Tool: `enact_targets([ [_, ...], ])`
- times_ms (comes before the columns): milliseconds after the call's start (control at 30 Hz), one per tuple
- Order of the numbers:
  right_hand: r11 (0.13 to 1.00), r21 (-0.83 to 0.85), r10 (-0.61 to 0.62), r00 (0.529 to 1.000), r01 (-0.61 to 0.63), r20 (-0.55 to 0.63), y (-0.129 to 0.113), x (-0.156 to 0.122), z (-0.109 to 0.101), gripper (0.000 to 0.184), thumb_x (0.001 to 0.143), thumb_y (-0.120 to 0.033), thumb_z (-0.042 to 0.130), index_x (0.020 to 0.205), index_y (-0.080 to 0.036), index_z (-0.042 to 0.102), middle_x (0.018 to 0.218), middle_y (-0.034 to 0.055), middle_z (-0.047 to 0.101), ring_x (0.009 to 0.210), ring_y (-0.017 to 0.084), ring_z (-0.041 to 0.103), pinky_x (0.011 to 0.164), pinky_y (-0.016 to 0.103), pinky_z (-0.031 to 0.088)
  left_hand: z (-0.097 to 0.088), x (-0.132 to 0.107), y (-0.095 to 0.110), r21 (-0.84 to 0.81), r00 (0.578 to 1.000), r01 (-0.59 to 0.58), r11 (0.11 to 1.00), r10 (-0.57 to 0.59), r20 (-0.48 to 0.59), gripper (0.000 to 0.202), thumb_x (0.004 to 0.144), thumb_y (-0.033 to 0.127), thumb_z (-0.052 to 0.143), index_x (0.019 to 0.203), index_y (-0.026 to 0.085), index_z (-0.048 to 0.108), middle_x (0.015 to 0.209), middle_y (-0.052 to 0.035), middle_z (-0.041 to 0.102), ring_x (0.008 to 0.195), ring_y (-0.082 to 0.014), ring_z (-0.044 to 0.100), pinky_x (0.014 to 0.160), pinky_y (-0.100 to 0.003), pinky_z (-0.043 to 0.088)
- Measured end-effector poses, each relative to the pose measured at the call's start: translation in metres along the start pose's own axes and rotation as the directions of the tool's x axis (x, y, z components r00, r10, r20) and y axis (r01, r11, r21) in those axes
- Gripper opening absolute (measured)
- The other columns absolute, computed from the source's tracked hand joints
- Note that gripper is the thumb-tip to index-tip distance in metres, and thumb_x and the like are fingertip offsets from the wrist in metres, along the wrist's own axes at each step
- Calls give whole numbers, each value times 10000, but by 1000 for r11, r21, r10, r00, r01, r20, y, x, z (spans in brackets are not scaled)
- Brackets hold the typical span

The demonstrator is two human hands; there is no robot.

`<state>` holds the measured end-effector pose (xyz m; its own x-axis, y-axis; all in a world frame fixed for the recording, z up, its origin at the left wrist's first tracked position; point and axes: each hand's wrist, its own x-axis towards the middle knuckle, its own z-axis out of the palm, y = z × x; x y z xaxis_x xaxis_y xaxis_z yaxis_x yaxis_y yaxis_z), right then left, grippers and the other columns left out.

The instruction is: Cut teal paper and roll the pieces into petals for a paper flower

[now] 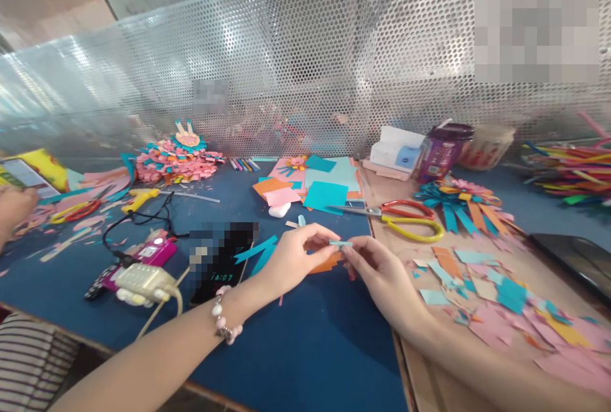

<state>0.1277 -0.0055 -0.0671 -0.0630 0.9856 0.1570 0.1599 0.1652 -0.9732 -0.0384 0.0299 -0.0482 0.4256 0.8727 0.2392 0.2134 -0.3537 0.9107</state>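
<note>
A small light-blue paper strip [340, 244] is pinched between both of my hands above the blue table [305, 342]. My left hand [296, 255] grips its left end with thumb and fingers closed; a bead bracelet [224, 319] sits on that wrist. My right hand [378, 269] holds the strip's right end, fingers curled. An orange paper piece [325, 264] lies on the table just under my hands. Red-and-yellow scissors [401, 218] lie a little beyond my right hand.
Cut paper scraps [506, 300] cover brown cardboard at the right. Coloured paper sheets [324, 186], a paper flower [458, 205], a phone [217, 265], a glue gun [140, 198] and a charger [143, 278] lie around. Another person's hand [12, 211] is at far left. A perforated metal screen [305, 74] stands behind.
</note>
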Motion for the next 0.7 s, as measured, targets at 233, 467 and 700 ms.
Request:
enact_targets([
  [233, 1000, 22, -12, 1000, 11, 16, 2, 1, 0, 219, 872, -403, 511, 868, -187, 550, 623, -30, 518, 591, 124, 501, 586, 243, 397, 0, -1, 1, 4, 1000, 24, 1000, -24, 0, 160, 809, 282, 605, 914, 167, 644, 884, -42, 686, 841, -158, 646, 801, -288, 510],
  [467, 999, 34, 3, 1000, -4, 30, 0, 1, -2, 225, 863, -411, 519, 832, -188, 534, 637, -31, 522, 592, 120, 510, 585, 243, 398, 0, 0, 0, -17, 999, 32, 999, -32, 0, 165, 804, 279, 612, 911, 160, 651, 889, -50, 689, 846, -166, 648, 802, -292, 510],
  [700, 999, -12, 32, 999, -32, 43, 5, 3, -1, 262, 851, -457, 519, 864, -195, 519, 631, -36, 517, 580, 121, 512, 555, 239, 392, 2, -1, 2, 22, 1000, 23, 999, -23, -9, 179, 806, 260, 608, 933, 148, 667, 916, -73, 697, 862, -175, 652, 810, -289, 507],
])
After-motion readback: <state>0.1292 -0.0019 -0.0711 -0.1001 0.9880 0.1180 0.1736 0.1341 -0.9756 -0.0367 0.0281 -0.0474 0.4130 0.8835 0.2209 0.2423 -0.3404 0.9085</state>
